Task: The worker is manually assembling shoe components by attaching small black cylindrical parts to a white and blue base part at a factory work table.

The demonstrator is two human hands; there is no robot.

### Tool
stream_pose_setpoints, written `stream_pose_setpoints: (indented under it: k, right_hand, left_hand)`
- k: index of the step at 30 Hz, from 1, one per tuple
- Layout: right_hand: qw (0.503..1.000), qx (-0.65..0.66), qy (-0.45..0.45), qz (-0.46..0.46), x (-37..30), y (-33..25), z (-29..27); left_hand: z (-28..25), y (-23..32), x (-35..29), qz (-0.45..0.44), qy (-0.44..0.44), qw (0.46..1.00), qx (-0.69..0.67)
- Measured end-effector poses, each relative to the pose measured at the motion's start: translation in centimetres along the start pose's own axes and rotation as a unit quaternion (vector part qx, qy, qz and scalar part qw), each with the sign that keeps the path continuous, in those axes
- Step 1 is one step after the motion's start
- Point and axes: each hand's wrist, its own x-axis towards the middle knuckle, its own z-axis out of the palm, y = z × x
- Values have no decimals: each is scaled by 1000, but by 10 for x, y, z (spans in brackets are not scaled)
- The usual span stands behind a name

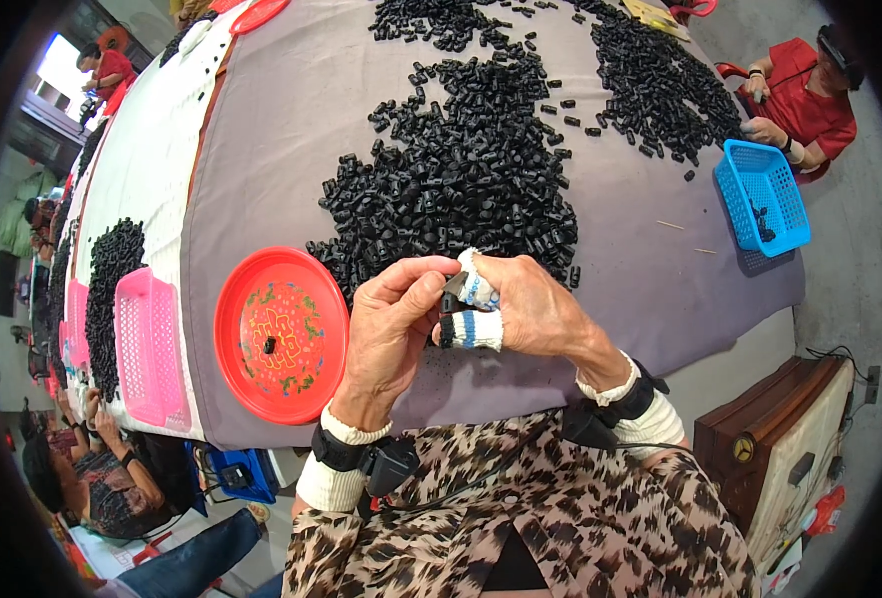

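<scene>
My left hand (393,324) is closed, thumb and forefinger pinching a small black plastic part (449,303) in front of my chest. My right hand (540,307) meets it there, also closed, with white-and-blue knit covers (476,330) on its thumb and a finger. Between the fingertips shows a thin grey blade-like piece (454,283), seemingly in the right hand's grip; the fingers hide most of it. Just beyond both hands spreads a big heap of similar black parts (451,169). A round red tray (231,344) left of my left hand bears one black part (269,346).
A blue basket (760,156) with a few black parts stands at the table's right edge, near a person in red (800,95). Thin sticks (671,225) lie on the grey cloth (640,259). Pink baskets (147,339) and more heaps (115,279) line the left, where other people sit.
</scene>
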Motion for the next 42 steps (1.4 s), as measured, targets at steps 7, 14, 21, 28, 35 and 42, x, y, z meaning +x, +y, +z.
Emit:
stream_pose_setpoints:
  k: [7, 14, 21, 28, 35, 42]
  right_hand:
    - [1000, 8, -6, 8, -2, 0, 1]
    - [998, 62, 1, -6, -1, -1, 0]
    - [998, 50, -11, 34, -2, 1, -2]
    - [999, 24, -12, 22, -2, 0, -2]
    - [1000, 7, -7, 8, -2, 4, 0]
    - [1000, 2, -11, 10, -3, 7, 1]
  left_hand:
    - [0, 1, -2, -8, -15, 1000, 13]
    - [-3, -2, -1, -12, -21, 999, -38]
    - [-4, -5, -3, -22, -14, 999, -40]
    - [-4, -7, -1, -14, -27, 999, -32]
    - [0, -6, -1, 0, -3, 1000, 4]
    - [4, -7, -2, -3, 20, 1000, 11]
